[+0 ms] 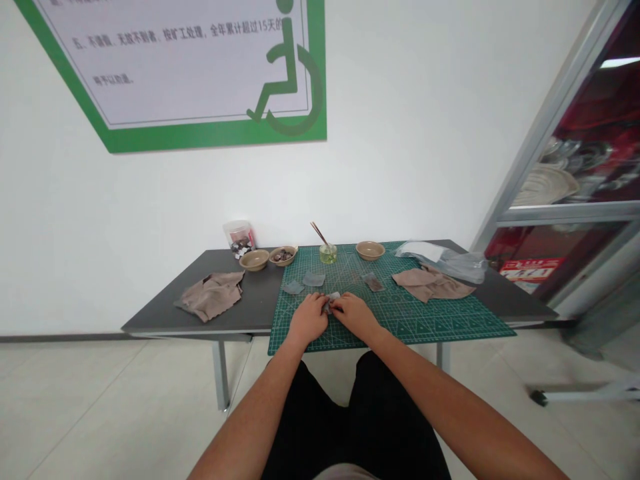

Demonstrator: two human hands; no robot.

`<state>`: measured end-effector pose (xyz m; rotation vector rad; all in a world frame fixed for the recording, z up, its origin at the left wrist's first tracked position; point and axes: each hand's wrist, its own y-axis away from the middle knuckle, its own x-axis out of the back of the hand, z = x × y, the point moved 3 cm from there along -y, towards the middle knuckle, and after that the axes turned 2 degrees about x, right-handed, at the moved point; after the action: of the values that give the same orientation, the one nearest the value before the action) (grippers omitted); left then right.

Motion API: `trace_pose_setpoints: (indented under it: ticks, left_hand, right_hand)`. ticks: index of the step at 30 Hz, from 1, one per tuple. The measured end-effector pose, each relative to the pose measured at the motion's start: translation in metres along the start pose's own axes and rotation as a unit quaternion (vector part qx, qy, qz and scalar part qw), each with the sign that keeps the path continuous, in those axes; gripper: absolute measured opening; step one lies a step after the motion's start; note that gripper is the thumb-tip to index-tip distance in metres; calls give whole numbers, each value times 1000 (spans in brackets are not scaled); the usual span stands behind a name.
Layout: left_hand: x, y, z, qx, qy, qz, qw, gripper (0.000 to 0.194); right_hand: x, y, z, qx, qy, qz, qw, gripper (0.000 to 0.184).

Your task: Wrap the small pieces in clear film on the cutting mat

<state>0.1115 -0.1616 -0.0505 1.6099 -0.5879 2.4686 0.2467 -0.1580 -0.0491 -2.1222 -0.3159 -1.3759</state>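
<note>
Green gridded cutting mat (425,323) is lying beneath both hands (333,315), which are pinching a small translucent packet (333,297) together; brown round bowl (371,251) is sitting at one o'clock.

Wearing plain black trousers (403,427), pretty dark all over, with just a rounded sliver of a pale greyish top (346,473) peeking in at the bottom edge. Rocking bare arms (437,393) from around the elbows down, and bare left hand (309,319) and right hand (356,317) too.

Green-framed sign (215,137) on white wall (400,167); right, apparently a cabinet (575,213).
</note>
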Motion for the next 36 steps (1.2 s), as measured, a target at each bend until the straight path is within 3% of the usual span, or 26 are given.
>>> trace_pose_setpoints:
  ticks: [4, 9, 13, 18, 24, 36]
  left_hand:
    - [0, 0, -1, -2, 4, 10, 1000, 36]
    - [0, -1, 0, 4, 3, 8, 1000, 38]
    - [1, -1, 3, 5, -6, 10, 1000, 39]
    - [2, 0, 4, 12, -8, 2, 1000, 32]
    - [3, 0, 4, -2, -14, 11, 1000, 31]
    - [2, 1, 2, 12, -2, 11, 1000, 37]
  right_hand:
    - [2, -6, 7, -32, 15, 12, 999, 17]
    - [5, 7, 8, -52, 30, 18, 998, 18]
    - [2, 16, -5, -27, 44, 20, 998, 19]
    - [-3, 6, -9, 10, 38, 25, 999, 20]
    - [-6, -3, -1, -14, 40, 48, 998, 21]
    - [1, 6, 5, -59, 47, 50, 996, 21]
